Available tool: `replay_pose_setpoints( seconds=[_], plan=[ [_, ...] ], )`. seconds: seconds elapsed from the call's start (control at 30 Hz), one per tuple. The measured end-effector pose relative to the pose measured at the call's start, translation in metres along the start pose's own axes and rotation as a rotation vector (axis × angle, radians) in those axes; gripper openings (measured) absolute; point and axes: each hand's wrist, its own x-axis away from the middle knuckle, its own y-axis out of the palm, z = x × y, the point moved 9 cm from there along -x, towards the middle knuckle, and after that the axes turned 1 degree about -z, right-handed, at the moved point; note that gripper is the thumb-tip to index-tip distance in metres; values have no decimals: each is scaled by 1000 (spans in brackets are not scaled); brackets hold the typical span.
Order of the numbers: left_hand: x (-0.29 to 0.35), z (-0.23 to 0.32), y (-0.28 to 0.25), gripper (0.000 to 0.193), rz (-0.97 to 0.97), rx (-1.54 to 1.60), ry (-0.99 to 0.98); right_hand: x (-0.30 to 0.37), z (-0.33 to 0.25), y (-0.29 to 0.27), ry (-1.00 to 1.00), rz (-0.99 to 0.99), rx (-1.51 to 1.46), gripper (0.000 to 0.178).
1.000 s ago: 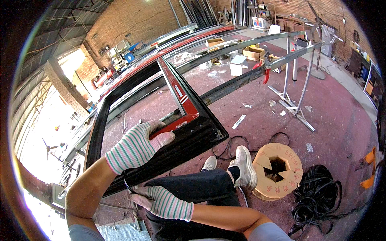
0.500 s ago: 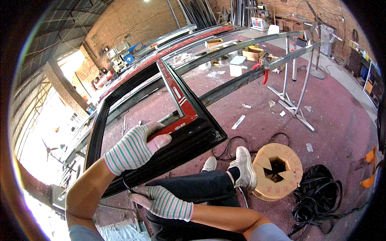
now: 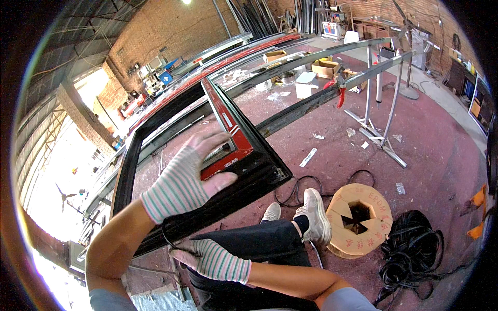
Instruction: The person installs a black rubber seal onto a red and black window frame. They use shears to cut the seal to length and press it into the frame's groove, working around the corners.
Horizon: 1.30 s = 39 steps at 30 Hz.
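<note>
A black window-like frame (image 3: 251,175) with a red-and-white film strip (image 3: 224,111) along its inner side lies tilted in front of me. Over its near corner rests my left hand (image 3: 179,185), in a white glove with green stripes, fingers spread and thumb stretched out across the near bar. My right hand (image 3: 215,260), gloved alike, is closed just below the near bar. Between its thumb and fingers it pinches a thin black rubber strip (image 3: 166,234), which curves up and goes out of sight beneath my left hand.
Long metal rails (image 3: 306,105) on a white stand (image 3: 381,136) reach behind the frame, with a red-handled clamp (image 3: 341,96). Right of my shoes stand a wooden spool (image 3: 340,234) and a heap of black rubber strip (image 3: 410,249). Scraps litter the red floor.
My left hand has opened from its grip on the near bar, its fingers now spread forward and slightly right. My right hand stays almost in place with the rubber strip.
</note>
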Motion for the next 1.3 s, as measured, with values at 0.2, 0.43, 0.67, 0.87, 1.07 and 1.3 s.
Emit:
replay_pose_setpoints(
  seconds=[0.2,0.43,0.67,0.87,1.07,1.3],
  plan=[
    [-35,11,21,61,-134,64,189,2,-5,-7,192,-94,39,35],
    [-41,7,23,39,-110,338,230,4,-12,-14,56,-57,132,39],
    [-48,6,26,23,-98,370,208,3,-16,-13,51,-106,178,40],
    [-50,1,29,17,-75,415,213,1,-13,-16,98,-97,199,43],
    [-51,1,28,16,-75,411,223,-1,-22,-21,-33,-55,263,39],
    [-33,-2,19,37,-97,313,217,2,-12,-23,14,4,189,34]
  ],
)
